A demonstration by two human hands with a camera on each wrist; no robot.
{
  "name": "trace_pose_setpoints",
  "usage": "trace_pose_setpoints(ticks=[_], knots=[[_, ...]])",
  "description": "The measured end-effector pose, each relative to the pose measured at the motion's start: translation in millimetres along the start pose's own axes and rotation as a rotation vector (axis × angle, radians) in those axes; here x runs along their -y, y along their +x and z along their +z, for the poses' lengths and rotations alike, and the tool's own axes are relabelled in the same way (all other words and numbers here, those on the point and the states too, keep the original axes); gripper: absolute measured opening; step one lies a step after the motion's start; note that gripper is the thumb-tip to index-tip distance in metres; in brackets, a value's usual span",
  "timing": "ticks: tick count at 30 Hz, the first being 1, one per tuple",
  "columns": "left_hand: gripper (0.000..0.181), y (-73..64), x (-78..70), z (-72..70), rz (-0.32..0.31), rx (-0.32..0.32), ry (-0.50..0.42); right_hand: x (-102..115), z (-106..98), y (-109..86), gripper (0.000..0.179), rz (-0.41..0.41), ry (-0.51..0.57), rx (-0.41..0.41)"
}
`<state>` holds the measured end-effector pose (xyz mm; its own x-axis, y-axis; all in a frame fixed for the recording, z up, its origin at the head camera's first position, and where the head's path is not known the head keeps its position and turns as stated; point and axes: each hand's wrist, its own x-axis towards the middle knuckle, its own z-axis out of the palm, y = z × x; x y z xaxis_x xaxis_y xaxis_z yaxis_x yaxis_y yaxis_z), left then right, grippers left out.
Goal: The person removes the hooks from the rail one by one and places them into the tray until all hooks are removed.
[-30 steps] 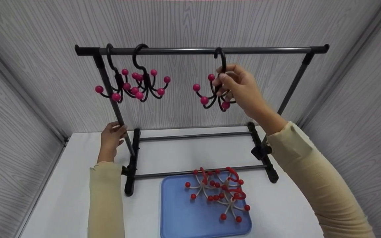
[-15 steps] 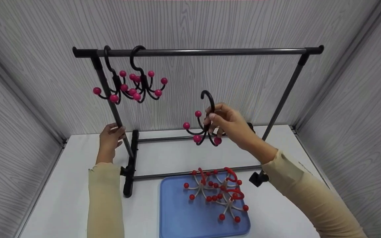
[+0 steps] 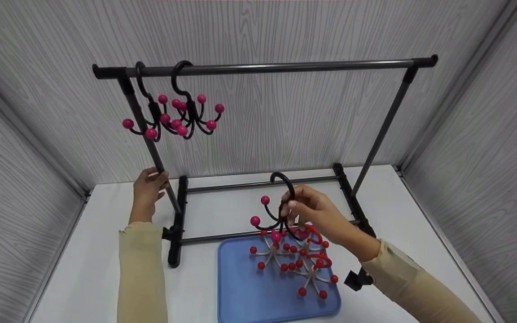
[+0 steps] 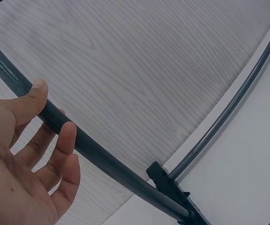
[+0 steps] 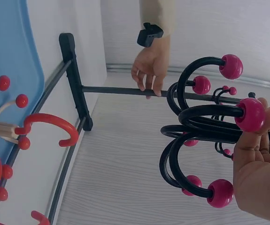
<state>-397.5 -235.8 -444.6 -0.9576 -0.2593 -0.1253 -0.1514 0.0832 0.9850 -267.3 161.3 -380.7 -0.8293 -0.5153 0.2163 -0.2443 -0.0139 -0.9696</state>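
Observation:
My left hand (image 3: 147,190) grips the left post (image 3: 151,149) of a dark metal rack, thumb and fingers around it in the left wrist view. With my right hand (image 3: 319,214) I pinch the stem of a black multi-arm hanger (image 5: 207,112) tipped with pink balls. It is upright, hook on top, and its lower arms overlap the tray's far edge in the head view. Two matching hangers, one at the far left (image 3: 154,110) and one beside it (image 3: 191,110), hang from the rack's top rail (image 3: 285,67).
On the white table a blue tray (image 3: 240,287) bears several white hangers (image 3: 313,271) with red hooks and red balls, bunched at its right. The rack's lower crossbar (image 3: 222,238) runs along the tray's far edge. Grey wood-grain panels (image 3: 258,134) surround the table.
My right hand has brought the black hanger down from the top rail to just above the tray's far edge. My left hand keeps its grip on the post.

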Motion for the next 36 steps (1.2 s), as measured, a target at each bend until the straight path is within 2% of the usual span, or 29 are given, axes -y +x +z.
trace_pose_setpoints(ticks=[9,15,22,27,29,36], knots=[[0.042,0.3,1.5,0.2,-0.028,-0.024,-0.009,-15.0,6.0,-21.8,0.021,-0.049,0.069,0.083],[0.04,0.6,2.9,-0.5,-0.029,-0.027,-0.023,-25.5,10.5,-34.5,0.023,-0.019,0.067,0.111],[0.041,-1.0,3.7,-1.6,-0.015,-0.011,-0.032,-41.7,14.2,-48.7,0.024,-0.023,0.171,0.171],[0.04,-0.5,4.3,-1.2,-0.017,-0.015,-0.038,-51.1,17.8,-58.2,0.023,-0.019,0.178,0.198],[0.04,0.0,4.1,-0.3,-0.019,-0.016,-0.039,-55.0,19.8,-61.4,0.024,0.013,0.179,0.191],[0.043,0.7,2.0,2.2,-0.009,-0.011,-0.015,-71.0,28.9,-69.4,0.02,0.031,0.24,0.224]])
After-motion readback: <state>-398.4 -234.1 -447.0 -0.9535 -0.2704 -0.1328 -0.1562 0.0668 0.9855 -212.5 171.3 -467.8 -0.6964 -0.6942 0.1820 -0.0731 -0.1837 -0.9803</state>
